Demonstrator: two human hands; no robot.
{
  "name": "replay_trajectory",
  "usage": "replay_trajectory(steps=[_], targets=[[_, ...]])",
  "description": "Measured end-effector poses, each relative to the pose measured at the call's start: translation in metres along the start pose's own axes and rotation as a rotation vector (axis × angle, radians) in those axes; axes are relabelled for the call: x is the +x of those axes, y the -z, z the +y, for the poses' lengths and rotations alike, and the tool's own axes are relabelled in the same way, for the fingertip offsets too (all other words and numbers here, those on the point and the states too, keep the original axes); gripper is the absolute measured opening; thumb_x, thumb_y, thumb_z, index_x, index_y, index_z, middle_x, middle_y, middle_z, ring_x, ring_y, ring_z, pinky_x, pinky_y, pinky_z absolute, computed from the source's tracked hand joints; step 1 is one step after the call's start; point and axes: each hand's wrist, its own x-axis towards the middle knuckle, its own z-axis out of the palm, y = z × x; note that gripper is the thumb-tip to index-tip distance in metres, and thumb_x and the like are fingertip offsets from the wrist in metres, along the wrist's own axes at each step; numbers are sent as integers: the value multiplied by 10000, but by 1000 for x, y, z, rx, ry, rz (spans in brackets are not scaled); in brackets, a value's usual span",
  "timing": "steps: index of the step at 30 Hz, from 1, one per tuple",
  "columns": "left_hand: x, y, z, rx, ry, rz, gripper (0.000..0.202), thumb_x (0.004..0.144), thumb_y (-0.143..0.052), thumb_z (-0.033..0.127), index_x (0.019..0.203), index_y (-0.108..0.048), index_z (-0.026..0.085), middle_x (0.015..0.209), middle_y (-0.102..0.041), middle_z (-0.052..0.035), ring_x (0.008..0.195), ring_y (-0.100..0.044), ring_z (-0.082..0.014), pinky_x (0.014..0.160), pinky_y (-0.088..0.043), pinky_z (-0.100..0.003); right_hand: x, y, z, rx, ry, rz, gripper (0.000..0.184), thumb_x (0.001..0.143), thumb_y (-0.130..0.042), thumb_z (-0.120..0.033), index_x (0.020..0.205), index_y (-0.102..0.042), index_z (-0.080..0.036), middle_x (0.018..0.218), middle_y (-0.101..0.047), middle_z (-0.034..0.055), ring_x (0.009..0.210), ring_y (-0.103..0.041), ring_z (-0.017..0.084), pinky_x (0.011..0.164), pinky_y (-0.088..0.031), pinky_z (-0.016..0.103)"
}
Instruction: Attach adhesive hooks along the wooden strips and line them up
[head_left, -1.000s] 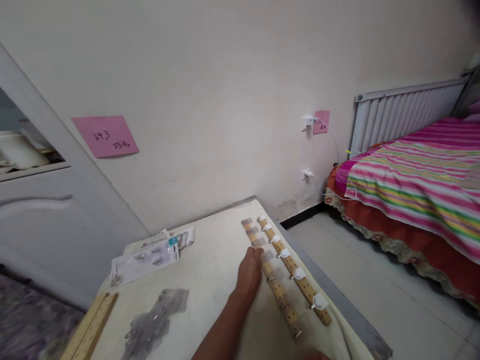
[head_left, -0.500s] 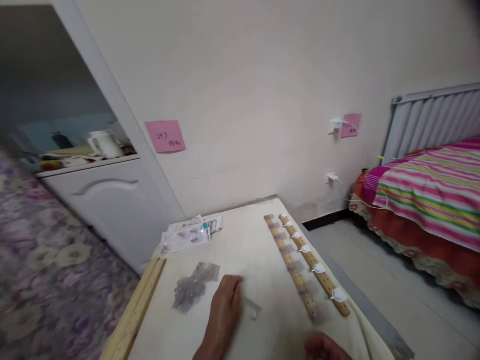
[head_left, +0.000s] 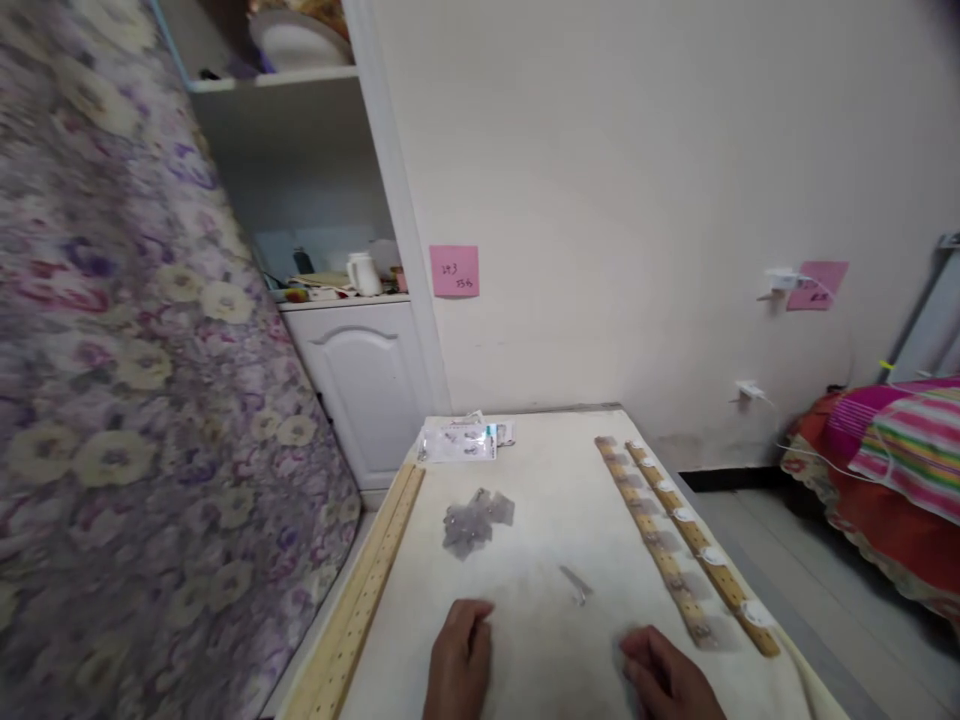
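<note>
Left hand (head_left: 459, 662), head view: curling its fingers at the near part of the table (head_left: 547, 500); cannot tell whether they are pinching anything.
Right hand (head_left: 666, 676): curling its fingers near the clear-tabbed strip (head_left: 660, 560); pinch cannot be told either.
Small shiny piece (head_left: 576, 585): lying between and beyond both hands.
Grey translucent pile (head_left: 476, 525): sitting beyond the left hand.
White-tabbed strip (head_left: 727, 582): lying just beside the clear-tabbed one.
</note>
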Motion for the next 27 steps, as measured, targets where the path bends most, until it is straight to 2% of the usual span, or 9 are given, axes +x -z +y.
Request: replay_trajectory(steps=[4, 9, 11, 15, 18, 21, 24, 27], targets=[[10, 15, -7, 32, 27, 93, 207, 817, -414, 260, 916, -587, 204, 914, -622, -52, 874, -590, -209, 815, -468, -358, 23, -9, -14, -174, 75, 41, 197, 669, -583, -401, 721, -562, -211, 507, -496, -84, 423, -460, 91, 450, -372, 202], [27, 34, -34, 124, 51, 240, 242, 792, -416, 228, 966, -578, 179, 933, -621, -60, 885, -592, -204, 829, -460, -358, 56, -19, -11, -385, 186, 186, 248, 622, -629, -370, 825, -596, -231, 613, -587, -48, 580, -559, 144, 591, -429, 232], [29, 37, -42, 137, 70, 253, 242, 793, -418, 231, 971, -573, 181, 922, -624, -54, 865, -597, -197, 814, -464, -348, 65, -24, -10, -453, 215, 202, 236, 618, -640, -373, 808, -598, -239, 638, -594, -40, 605, -563, 149, 605, -427, 232], [29, 36, -48, 109, 106, 236, 219, 809, -416, 253, 957, -568, 198, 901, -637, -39, 840, -605, -189, 790, -469, -332, 77, -34, -15, -528, 291, 192, 162, 691, -583, -384, 657, -562, -227, 590, -572, -41, 574, -528, 133, 579, -403, 222], [30, 35, -48, 59, 129, 233, 229, 830, -406, 300, 963, -569, 209, 912, -654, -38, 839, -614, -189, 781, -474, -323, 86, -50, -20, -414, 250, 160, 232, 709, -570, -413, 606, -542, -207, 508, -531, -58, 509, -496, 112, 519, -384, 206], [30, 36, -47, 35, 151, 231, 240, 837, -401, 328, 953, -576, 211, 902, -664, -40, 827, -619, -196, 762, -478, -321, 96, -73, -21, -176, 111, 29, 270, 715, -559, -455, 640, -539, -197, 416, -462, -89, 386, -443, 89, 417, -349, 194], [28, 37, -46, 27, 162, 234, 241, 842, -388, 324, 941, -576, 210, 891, -664, -44, 823, -617, -199, 762, -475, -323, 101, -90, -15, 53, -6, -26, 314, 663, -610, -452, 818, -565, -182, 567, -600, -51, 495, -591, 127, 499, -474, 230], [26, 37, -45, 14, 156, 234, 230, 850, -380, 312, 926, -572, 210, 880, -658, -42, 823, -612, -193, 772, -468, -321, 94, -90, -8, 94, -20, 2, 419, 611, -658, -419, 943, -565, -181, 789, -677, 15, 670, -670, 174, 647, -539, 292]])
